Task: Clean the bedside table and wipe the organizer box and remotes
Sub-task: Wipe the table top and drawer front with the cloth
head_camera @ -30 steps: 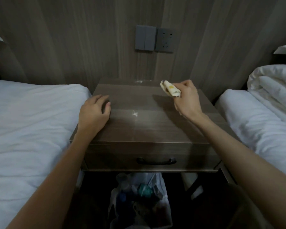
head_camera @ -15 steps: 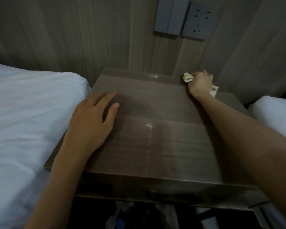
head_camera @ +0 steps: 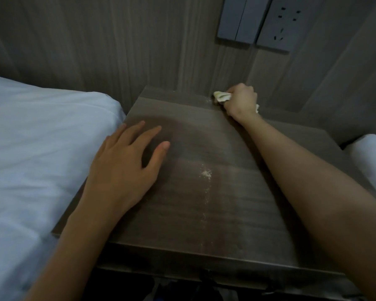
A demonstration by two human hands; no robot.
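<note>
Wood-grain panelling is backing the bedside table (head_camera: 204,213), which is standing between a white-sheeted bed (head_camera: 41,148) and another white bed edge (head_camera: 369,157), under a grey switch and socket plate (head_camera: 258,25). The right hand (head_camera: 240,101) is pressing a crumpled pale cloth (head_camera: 221,97) into the far edge by the wall, fingers curled tightly around it. The left hand (head_camera: 122,170) is lying flat and empty on the tabletop, fingers spread, bracing. Crumbs (head_camera: 206,173) are sitting mid-surface and a faint trail is running toward the front, so the wiping looks only begun. No organizer box or remotes are showing; those seem left to do.
</note>
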